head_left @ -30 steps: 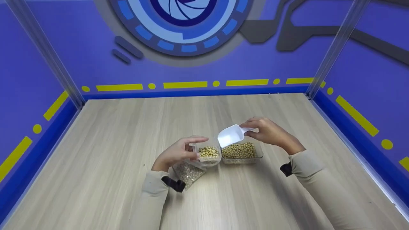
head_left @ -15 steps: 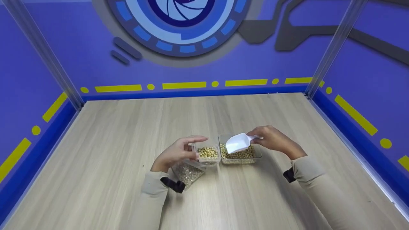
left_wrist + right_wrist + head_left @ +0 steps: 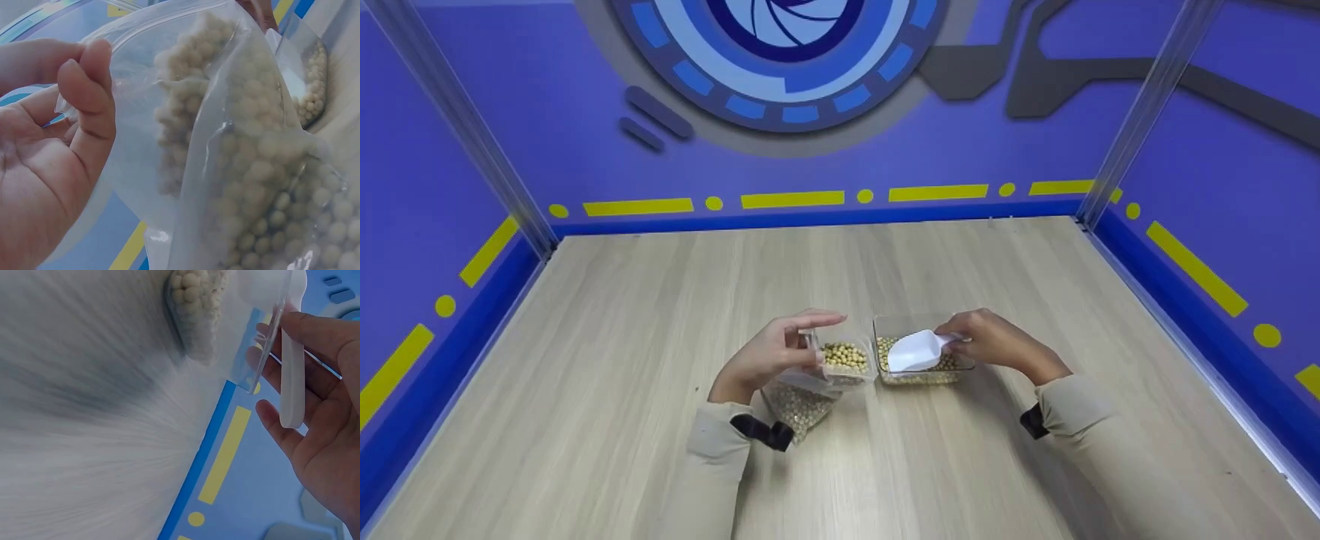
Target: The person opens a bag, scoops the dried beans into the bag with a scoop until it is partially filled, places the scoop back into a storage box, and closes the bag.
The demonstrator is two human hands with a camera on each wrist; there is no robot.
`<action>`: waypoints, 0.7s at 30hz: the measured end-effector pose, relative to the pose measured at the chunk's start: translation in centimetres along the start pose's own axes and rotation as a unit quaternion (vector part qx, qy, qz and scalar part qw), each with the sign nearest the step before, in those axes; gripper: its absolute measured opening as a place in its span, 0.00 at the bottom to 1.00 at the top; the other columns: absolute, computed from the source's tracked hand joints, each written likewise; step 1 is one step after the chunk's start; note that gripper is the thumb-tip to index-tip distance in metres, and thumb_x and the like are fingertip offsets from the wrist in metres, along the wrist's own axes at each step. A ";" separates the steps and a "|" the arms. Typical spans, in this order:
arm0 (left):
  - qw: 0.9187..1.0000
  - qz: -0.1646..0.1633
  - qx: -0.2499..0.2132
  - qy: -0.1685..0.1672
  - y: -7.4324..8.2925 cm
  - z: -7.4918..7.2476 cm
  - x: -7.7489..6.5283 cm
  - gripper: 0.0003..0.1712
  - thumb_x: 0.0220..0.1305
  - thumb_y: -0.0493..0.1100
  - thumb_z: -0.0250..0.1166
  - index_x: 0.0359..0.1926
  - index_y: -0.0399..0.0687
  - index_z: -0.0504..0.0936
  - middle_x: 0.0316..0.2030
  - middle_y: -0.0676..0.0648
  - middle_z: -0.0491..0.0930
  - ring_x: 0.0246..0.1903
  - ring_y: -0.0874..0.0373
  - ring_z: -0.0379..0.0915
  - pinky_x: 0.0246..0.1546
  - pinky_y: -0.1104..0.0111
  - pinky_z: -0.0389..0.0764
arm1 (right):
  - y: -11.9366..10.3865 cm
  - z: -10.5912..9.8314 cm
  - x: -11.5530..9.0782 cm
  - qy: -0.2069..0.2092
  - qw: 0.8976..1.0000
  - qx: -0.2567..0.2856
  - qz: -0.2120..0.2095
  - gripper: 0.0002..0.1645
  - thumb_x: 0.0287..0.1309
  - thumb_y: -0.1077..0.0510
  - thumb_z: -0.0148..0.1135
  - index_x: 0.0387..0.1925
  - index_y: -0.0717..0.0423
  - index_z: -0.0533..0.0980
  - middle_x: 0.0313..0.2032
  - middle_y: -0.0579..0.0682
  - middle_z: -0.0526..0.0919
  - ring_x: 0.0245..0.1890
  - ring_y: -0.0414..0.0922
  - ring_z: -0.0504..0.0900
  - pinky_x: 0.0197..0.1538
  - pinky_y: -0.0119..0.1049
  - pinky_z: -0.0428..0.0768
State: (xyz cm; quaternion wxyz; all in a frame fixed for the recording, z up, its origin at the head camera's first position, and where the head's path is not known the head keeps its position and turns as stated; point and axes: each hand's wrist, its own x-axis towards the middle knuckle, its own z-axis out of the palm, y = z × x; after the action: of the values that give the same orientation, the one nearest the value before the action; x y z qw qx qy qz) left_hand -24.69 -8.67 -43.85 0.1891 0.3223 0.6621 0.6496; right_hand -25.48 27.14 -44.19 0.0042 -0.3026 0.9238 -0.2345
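Observation:
My left hand [image 3: 769,356] grips the upper edge of a clear zip bag [image 3: 802,406], holding its mouth apart. Round, pale yellow beans that look like soybeans fill much of the bag, as the left wrist view shows. Just to the right stands a clear rectangular box [image 3: 894,325] with more of these beans [image 3: 945,363] inside. My right hand [image 3: 997,343] holds a white scoop [image 3: 915,351] by its handle, with the bowl down within the box at the beans. In the right wrist view, thumb and fingers pinch the scoop handle [image 3: 292,391] beside the box's clear wall.
The bag and box stand side by side on a pale wood-grain table [image 3: 660,315]. Blue and purple panels [image 3: 795,172] with yellow marks enclose the back and both sides.
My right hand has carried the scoop from over the bag's mouth rightward and down into the box. My left hand stays at the bag with almost no shift.

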 end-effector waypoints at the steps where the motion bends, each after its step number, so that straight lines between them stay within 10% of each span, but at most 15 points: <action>1: 1.000 0.003 -0.005 0.001 0.1 0.0 -0.1 0.32 0.58 0.27 0.59 0.66 0.35 0.68 0.69 0.39 0.60 0.26 0.65 0.74 0.33 0.72 0.81 | 0.0 0.0 0.0 -0.002 1.000 0.001 -0.001 0.15 0.53 0.68 0.65 0.45 0.68 0.82 0.43 0.62 0.85 0.44 0.57 0.84 0.45 0.50 0.81; 13: 1.000 0.007 -0.001 0.001 0.5 0.0 -0.1 0.33 0.59 0.28 0.60 0.66 0.36 0.68 0.69 0.39 0.61 0.28 0.63 0.76 0.35 0.69 0.83 | -0.1 -0.2 0.1 -0.031 0.999 -0.001 0.018 0.16 0.56 0.64 0.64 0.46 0.67 0.82 0.42 0.60 0.86 0.44 0.54 0.84 0.44 0.47 0.81; 21: 1.000 -0.008 0.023 0.009 0.0 0.0 0.1 0.33 0.58 0.29 0.62 0.66 0.37 0.69 0.69 0.40 0.62 0.27 0.62 0.77 0.35 0.69 0.81 | -1.7 -0.3 0.2 0.054 0.998 0.020 0.013 0.15 0.59 0.58 0.63 0.45 0.62 0.83 0.43 0.55 0.86 0.47 0.53 0.82 0.51 0.50 0.79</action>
State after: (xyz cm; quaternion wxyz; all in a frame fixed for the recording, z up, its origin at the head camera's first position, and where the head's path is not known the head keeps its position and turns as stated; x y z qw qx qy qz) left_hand -24.76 -8.61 -43.86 0.1806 0.3156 0.6809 0.6357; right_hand -24.71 25.95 -43.21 -0.0369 -0.2771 0.9216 -0.2692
